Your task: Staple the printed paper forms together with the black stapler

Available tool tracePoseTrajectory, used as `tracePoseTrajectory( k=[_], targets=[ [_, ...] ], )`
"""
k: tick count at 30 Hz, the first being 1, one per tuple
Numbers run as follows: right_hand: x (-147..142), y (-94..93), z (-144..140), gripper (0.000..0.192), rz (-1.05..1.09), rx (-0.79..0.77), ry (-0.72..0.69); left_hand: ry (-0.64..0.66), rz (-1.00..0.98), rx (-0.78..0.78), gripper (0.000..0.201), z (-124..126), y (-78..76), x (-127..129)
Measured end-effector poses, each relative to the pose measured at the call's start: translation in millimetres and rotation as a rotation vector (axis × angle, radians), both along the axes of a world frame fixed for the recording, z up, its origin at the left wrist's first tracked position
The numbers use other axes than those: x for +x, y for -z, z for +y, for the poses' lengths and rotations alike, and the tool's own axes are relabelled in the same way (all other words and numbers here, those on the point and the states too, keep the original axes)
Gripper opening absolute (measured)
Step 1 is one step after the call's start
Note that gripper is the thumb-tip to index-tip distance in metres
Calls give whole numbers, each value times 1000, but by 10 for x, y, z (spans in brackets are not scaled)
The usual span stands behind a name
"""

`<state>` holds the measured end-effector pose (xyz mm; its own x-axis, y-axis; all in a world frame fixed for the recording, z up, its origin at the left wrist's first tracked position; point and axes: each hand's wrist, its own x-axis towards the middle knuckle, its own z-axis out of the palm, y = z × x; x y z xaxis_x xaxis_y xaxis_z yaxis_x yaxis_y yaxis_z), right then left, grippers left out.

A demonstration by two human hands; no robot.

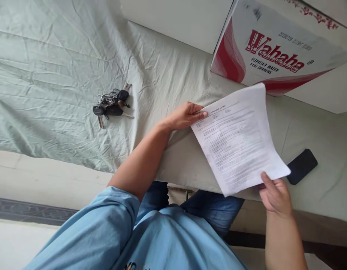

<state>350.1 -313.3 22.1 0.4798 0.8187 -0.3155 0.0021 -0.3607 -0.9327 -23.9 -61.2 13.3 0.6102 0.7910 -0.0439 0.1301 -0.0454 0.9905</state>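
Note:
A printed white paper sheet [238,138] is held above the pale green cloth, tilted, between both of my hands. My left hand [186,114] pinches its top left corner with thumb and fingers. My right hand [274,195] grips its lower right edge near the table's front edge. The sheet carries dense small text that I cannot read.
A bunch of keys [111,104] lies on the wrinkled green cloth [50,75] to the left. A black phone [302,166] rests flat behind the sheet's right corner. A red and white Wahaha cardboard box [274,48] stands at the back right.

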Motion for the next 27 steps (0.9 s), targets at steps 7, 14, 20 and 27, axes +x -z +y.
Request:
tracePoseTrajectory(
  k=[7,14,20,27],
  targets=[
    [369,-322,209,67,-33,2,-224,337,11,-91,59,-96,-62,95],
    [-214,-182,717,55,-60,168,-291,449,124,22,48,-126,-93,178],
    [-387,-58,923,55,-212,90,-153,338,164,30,34,-161,-120,233],
    [-206,124,999,70,-342,-35,-129,-1,376,-1,21,-239,-82,406]
  ],
)
